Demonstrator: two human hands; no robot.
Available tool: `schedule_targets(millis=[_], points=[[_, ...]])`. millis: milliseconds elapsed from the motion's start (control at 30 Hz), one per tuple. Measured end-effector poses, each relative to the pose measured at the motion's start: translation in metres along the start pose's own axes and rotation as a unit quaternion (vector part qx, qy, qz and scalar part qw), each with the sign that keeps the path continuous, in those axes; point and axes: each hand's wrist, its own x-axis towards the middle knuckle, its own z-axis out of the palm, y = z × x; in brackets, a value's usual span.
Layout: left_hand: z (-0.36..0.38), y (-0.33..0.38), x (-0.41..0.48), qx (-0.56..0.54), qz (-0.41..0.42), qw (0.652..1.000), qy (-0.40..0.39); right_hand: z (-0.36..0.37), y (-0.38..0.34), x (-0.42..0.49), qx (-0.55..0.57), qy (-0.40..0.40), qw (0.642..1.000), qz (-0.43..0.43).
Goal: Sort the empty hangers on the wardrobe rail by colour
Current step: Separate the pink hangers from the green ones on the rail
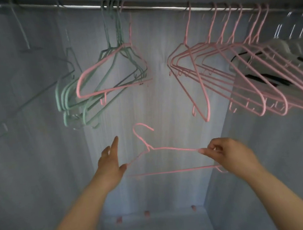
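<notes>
Dim, cool bluish cast throughout. Brightest down the centre of the back panel (163, 94); side walls (20, 167) darker. Thin specular glare along rail (85, 6). Heavy motion blur on hangers at left (63, 98). Wide-angle bowing toward edges. Soft overall, fine detail lost.

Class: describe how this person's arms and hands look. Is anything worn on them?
The left forearm and right forearm are bare as far as the frame shows: no sleeves. The left hand and right hand wear no gloves; no ring, watch or bracelet shows, though the picture is slightly blurred.
</notes>
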Motion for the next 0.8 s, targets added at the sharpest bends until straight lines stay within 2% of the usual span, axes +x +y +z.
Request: schedule_targets(millis=[100,200,267,367,467,600,667,733,800], points=[[0.002,-0.019,-0.006,0.078,-0.014,0.996,-0.043,-0.002,0.016,0.0,0.073,0.017,0.997,-0.019],[-0.016,-0.025,-0.035,0.008,0.042,0.996,-0.079,0.004,0.031,0.009,0.218,0.023,0.975,-0.036],[-0.036,-0.03,-0.058,-0.035,0.059,0.994,-0.082,0.011,0.039,0.016,0.247,0.031,0.968,-0.04],[-0.072,-0.037,-0.09,-0.118,0.057,0.991,-0.035,0.034,0.041,0.029,0.258,0.072,0.963,-0.018],[-0.099,-0.018,-0.118,-0.232,0.023,0.972,0.011,0.066,0.024,0.045,0.268,0.097,0.958,-0.001],[-0.11,0.019,-0.131,-0.167,0.059,0.976,0.125,0.099,-0.013,0.055,0.24,0.043,0.969,0.031],[-0.11,0.034,-0.135,-0.127,0.051,0.98,0.147,0.104,-0.042,0.046,0.244,0.011,0.969,0.041],[-0.105,0.045,-0.137,-0.103,0.042,0.981,0.161,0.099,-0.075,0.031,0.303,-0.027,0.953,0.009],[-0.094,0.054,-0.138,-0.106,0.033,0.977,0.183,0.08,-0.111,0.011,0.382,-0.078,0.92,-0.05]])
